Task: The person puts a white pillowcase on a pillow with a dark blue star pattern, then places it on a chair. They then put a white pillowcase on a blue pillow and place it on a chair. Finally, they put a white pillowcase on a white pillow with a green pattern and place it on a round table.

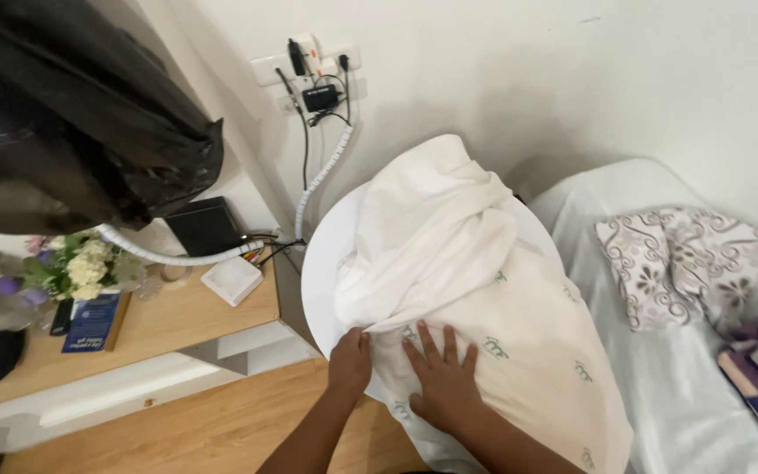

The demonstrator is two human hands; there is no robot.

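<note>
At the frame's centre, we see the white sheet (475,290) draped over a round white board (326,263): soft, light, slippery. Left hand (350,360) pinches its edge; right hand (443,377) presses flat, fingers spread.

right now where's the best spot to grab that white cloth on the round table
Probably the bunched fold by the left hand, from the near edge: the white cloth gathers into ridges there. Under the flat right hand it lies smooth against the round table, so there is little to pinch.
</note>
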